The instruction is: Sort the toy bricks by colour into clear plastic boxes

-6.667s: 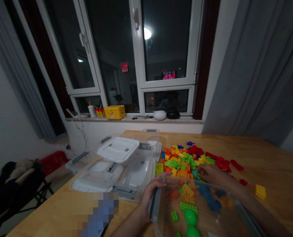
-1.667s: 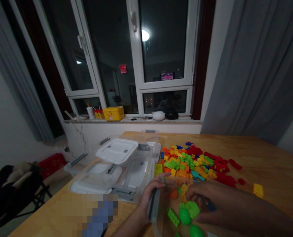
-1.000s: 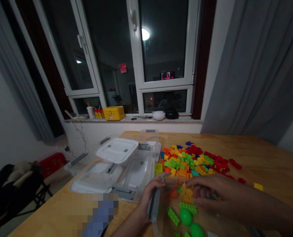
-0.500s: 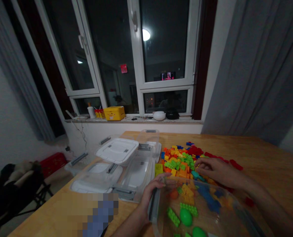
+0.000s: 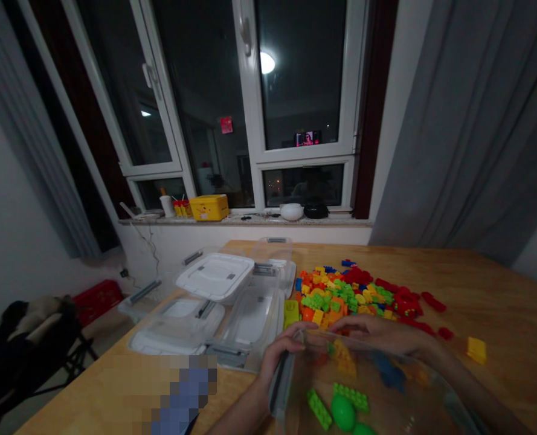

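A clear plastic storage box [image 5: 316,417] stands in front of me, cut off by the lower edge of the view. My left hand [image 5: 279,356] is closed round its left far corner, beside the grey latch. Inside lie green bricks [image 5: 319,409], green eggs [image 5: 343,412], a yellow piece [image 5: 342,357] and a blue piece [image 5: 389,370]. My right hand [image 5: 377,332] is at the far rim, fingers curled and pointing left. The box wall partly hides its fingertips, so what they hold cannot be made out. Just beyond lies a pile of colourful toy bricks [image 5: 329,296].
Several clear boxes and white lids [image 5: 216,275] are stacked left of the pile. Loose red pieces [image 5: 434,301] and a yellow brick [image 5: 476,349] lie to the right. A yellow box [image 5: 209,208] and bowls [image 5: 292,211] stand on the windowsill.
My right hand has come from the pile down to the box's far rim. The teal piece beside it is out of sight. A yellow brick at the right has come into view. My left hand stays put.
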